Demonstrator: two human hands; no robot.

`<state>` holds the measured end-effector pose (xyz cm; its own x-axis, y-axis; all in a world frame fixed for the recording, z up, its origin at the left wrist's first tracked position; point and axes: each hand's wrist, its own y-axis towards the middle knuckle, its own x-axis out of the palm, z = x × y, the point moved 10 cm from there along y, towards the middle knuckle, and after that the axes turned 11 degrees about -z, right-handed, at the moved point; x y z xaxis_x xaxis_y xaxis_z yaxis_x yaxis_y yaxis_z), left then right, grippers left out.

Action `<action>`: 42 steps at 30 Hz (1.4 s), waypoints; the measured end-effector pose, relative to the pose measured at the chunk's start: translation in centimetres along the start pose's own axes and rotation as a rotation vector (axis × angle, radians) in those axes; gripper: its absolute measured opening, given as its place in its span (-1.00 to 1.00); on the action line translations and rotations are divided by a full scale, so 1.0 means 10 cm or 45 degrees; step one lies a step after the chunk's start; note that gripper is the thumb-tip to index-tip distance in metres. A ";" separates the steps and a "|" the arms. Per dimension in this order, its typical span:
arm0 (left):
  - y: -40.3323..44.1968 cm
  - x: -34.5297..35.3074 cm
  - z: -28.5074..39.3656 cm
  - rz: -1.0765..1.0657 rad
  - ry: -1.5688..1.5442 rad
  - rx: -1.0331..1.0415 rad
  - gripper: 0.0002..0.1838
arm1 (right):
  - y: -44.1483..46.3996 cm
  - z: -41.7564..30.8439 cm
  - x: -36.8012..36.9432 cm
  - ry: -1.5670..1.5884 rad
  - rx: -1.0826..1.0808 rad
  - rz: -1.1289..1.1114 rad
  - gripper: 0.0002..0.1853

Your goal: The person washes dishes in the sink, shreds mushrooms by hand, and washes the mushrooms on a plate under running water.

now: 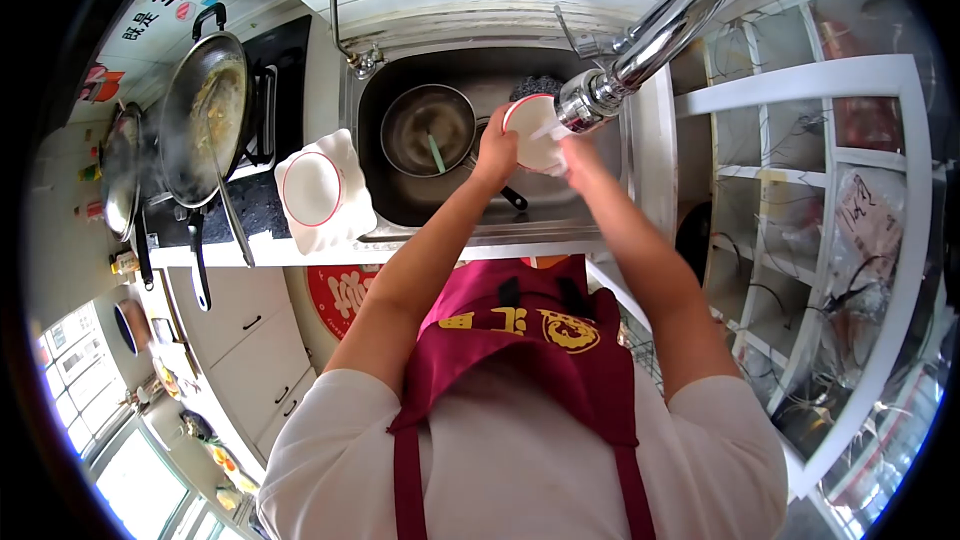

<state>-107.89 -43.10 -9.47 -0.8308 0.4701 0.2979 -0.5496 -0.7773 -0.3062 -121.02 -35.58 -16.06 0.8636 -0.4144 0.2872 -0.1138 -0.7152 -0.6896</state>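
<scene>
My left hand (496, 148) grips a white bowl (530, 128) with a red rim by its left side. The bowl is tilted beneath the chrome tap (588, 100), over the sink (400, 202). At the bowl's right edge, my right hand (578, 162) is blurred, and its fingers are mostly hidden. A frying pan (428, 105) lies in the sink to the left, holding murky liquid and a pale green utensil (436, 153). A black handle (514, 199) shows below my hands. Behind the bowl sits a dark scrubber (535, 87).
Left of the sink, another red-rimmed bowl (312, 190) stands on a wavy-edged white tray (345, 225). Farther left, a steaming wok (212, 110) holds food and a long-handled metal utensil (228, 202). A thin tap (345, 10) rises behind the sink. White-framed shelving (800, 75) stands right.
</scene>
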 end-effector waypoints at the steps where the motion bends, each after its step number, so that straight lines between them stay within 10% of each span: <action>1: 0.00 0.03 -0.09 0.016 -0.228 -0.006 -0.45 | -0.09 0.09 0.05 0.116 0.001 0.036 -0.67; 5: 0.07 0.36 -0.35 -0.194 -1.050 0.019 -0.57 | -0.51 0.06 0.23 0.060 -0.110 0.309 -0.63; 9: 0.03 0.59 -0.81 -0.215 -1.007 -0.442 -0.68 | -0.97 -0.97 0.27 -0.883 -0.626 0.546 -0.70; 12: 0.00 0.46 -0.76 -0.247 -0.548 -0.558 -0.70 | -0.96 -1.19 0.29 -1.481 -0.824 0.532 -0.73; 15: 0.31 0.22 -0.16 -0.301 1.055 0.261 -0.63 | -1.04 -1.38 0.44 -1.810 -0.885 0.501 -0.72; 23: 0.23 0.47 0.69 -0.213 1.766 0.080 -0.85 | -0.69 -1.50 0.70 -1.740 -1.167 0.231 -0.70; 26: 0.30 0.12 0.43 0.029 1.460 -0.066 -0.85 | -0.43 -1.42 0.56 -1.784 -1.051 0.229 -0.70; 30: 0.19 -0.29 0.12 0.331 0.710 0.010 -0.71 | -0.06 -0.99 0.18 -0.518 -0.551 0.074 -0.73; 34: 0.14 -0.23 -0.35 0.314 -0.231 -0.135 -0.61 | -0.37 -0.29 0.46 -0.148 0.010 0.055 -0.59; 42: -0.16 -0.11 -0.38 0.171 -0.578 -0.460 -0.39 | -0.57 0.25 -0.17 -0.849 0.167 -0.112 -0.38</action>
<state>-106.41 -40.77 -12.75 -0.8183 0.0902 0.5677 -0.5036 -0.5886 -0.6324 -120.54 -29.36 -14.27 0.9896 0.1074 -0.0958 -0.0052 -0.6386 -0.7696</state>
